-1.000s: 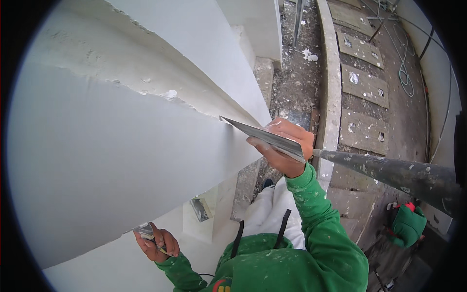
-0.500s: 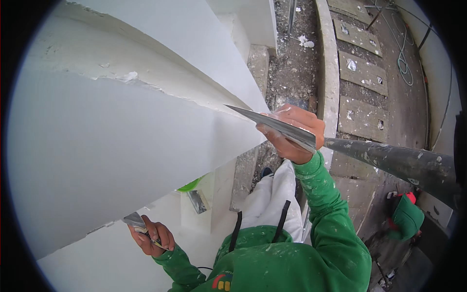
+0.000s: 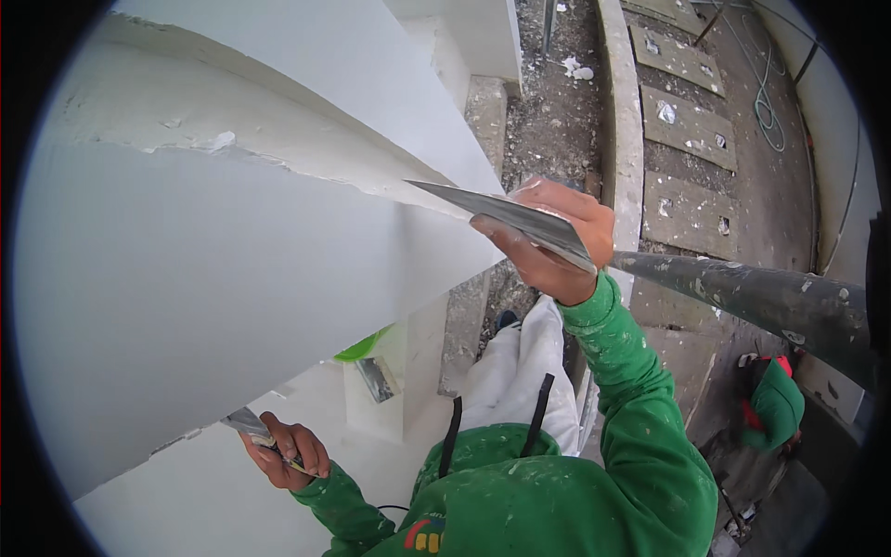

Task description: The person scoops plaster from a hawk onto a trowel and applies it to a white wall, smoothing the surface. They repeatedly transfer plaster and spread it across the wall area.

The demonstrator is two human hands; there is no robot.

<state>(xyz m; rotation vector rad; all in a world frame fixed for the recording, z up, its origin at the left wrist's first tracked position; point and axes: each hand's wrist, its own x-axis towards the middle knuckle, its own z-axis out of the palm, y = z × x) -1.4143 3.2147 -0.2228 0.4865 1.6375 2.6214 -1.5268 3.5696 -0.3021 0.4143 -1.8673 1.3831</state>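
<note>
My right hand (image 3: 557, 241) is closed around a steel plastering trowel (image 3: 520, 215), whose long thin blade points left. The blade's tip lies over the edge of a white plastered ledge (image 3: 241, 269), where a rough cream recess (image 3: 251, 130) runs along; whether it touches cannot be told. At the lower left, my left hand (image 3: 286, 453) grips a putty knife (image 3: 247, 422) by its handle, its blade close to the ledge's lower edge. Both green sleeves are spotted with plaster.
A plaster-spattered metal pole (image 3: 742, 286) crosses at the right, just past my right hand. Below the ledge are a green bucket (image 3: 360, 345) and a flat metal tool (image 3: 377, 379). A person (image 3: 775, 407) in green is lower right. Concrete slabs (image 3: 691, 213) and a hose (image 3: 766, 107) lie beyond.
My right hand and the trowel have shifted slightly up and left along the ledge edge. The left hand keeps its grip, with its putty knife a little farther left.
</note>
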